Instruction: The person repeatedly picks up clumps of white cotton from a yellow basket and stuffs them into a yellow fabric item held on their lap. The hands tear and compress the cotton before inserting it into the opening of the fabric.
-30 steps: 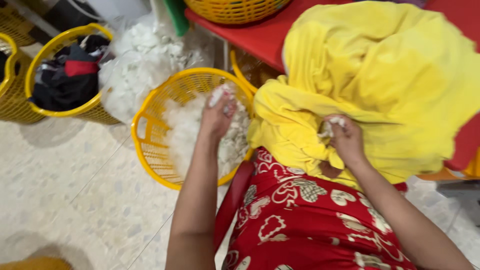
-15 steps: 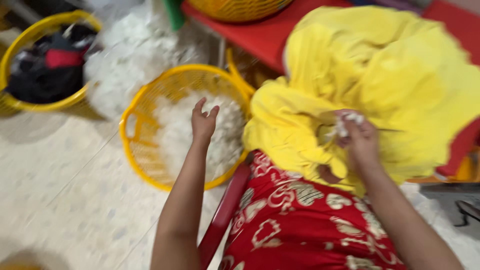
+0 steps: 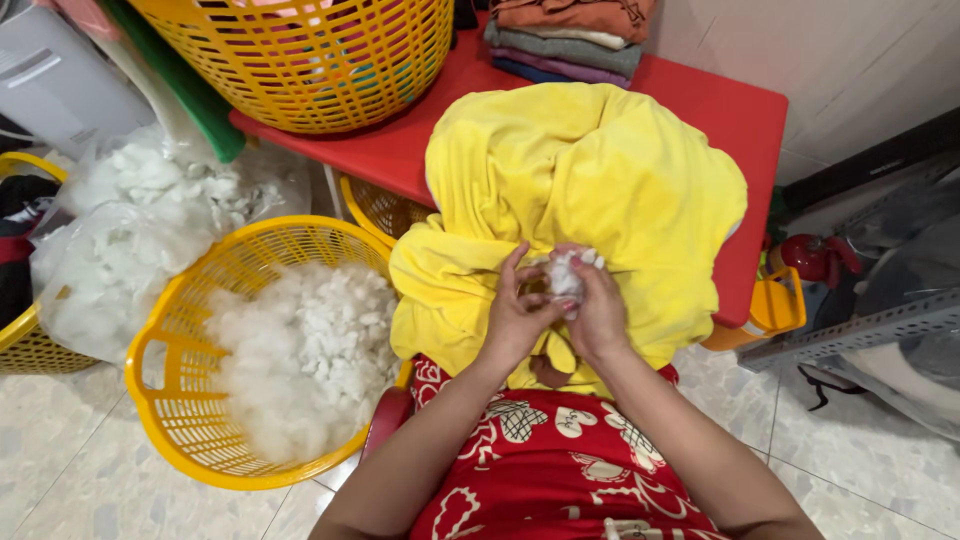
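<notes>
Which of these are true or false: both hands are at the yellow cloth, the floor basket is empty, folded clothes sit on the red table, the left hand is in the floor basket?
1. Both hands are at the yellow cloth. True: left hand and right hand meet there, around a white fluff tuft.
2. The floor basket is empty. False: it holds white stuffing.
3. Folded clothes sit on the red table. True.
4. The left hand is in the floor basket. False: it is at the cloth.

Both forearms are bare, with no sleeves showing. The left hand (image 3: 515, 318) and right hand (image 3: 600, 315) wear no gloves. A red garment (image 3: 545, 470) with cream patterns covers the lap.
</notes>
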